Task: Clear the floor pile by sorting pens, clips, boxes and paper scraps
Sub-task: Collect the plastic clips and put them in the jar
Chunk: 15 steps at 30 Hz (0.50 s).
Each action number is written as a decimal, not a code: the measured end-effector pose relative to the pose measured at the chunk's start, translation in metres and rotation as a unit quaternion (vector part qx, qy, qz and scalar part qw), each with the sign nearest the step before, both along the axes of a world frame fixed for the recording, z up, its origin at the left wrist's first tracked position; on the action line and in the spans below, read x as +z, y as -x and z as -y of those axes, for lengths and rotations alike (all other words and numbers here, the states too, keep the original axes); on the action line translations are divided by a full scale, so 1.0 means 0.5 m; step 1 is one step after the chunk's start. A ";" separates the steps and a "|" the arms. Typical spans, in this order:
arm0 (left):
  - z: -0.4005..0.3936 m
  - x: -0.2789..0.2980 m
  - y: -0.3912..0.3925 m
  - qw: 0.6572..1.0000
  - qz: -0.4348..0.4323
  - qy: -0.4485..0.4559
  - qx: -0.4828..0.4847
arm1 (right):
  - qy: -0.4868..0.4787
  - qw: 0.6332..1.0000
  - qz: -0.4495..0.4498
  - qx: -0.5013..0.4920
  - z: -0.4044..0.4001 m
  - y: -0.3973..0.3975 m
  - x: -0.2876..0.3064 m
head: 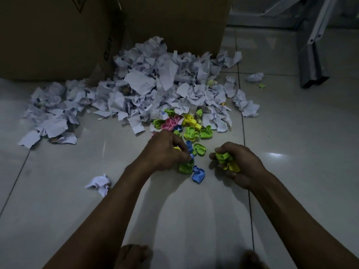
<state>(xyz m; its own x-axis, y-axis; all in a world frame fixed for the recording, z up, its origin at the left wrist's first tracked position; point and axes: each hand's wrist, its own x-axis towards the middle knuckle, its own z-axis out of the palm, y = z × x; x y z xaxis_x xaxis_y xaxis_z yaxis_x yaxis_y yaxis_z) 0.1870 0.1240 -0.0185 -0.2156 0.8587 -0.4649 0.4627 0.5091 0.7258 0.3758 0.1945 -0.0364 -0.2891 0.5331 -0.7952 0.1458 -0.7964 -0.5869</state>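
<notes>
Barely started tbh. Right hand (236, 164) grips a bunch of green and yellow clips (226, 161), left hand (165, 150) pinches another; the paper scrap pile (139, 88) beyond both hands sits unsorted.

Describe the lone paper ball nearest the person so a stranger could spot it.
Start at the big paper pile against the cardboard boxes. Come toward the person, left of the left hand. The crumpled paper ball lies alone on bare tile, apart from everything else.
</notes>
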 end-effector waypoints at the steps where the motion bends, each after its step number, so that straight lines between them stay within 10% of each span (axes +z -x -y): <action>1: 0.000 -0.004 -0.001 0.999 -0.036 -0.007 -0.026 | 0.015 1.000 -0.020 -0.004 0.003 -0.005 -0.003; 7: 0.009 -0.030 -0.010 0.961 -0.237 -0.046 -0.138 | -0.017 0.998 -0.001 0.065 0.020 -0.018 -0.020; 15: 0.016 -0.056 -0.029 0.944 -0.281 -0.119 -0.128 | 0.010 0.993 0.034 0.117 0.024 -0.011 -0.009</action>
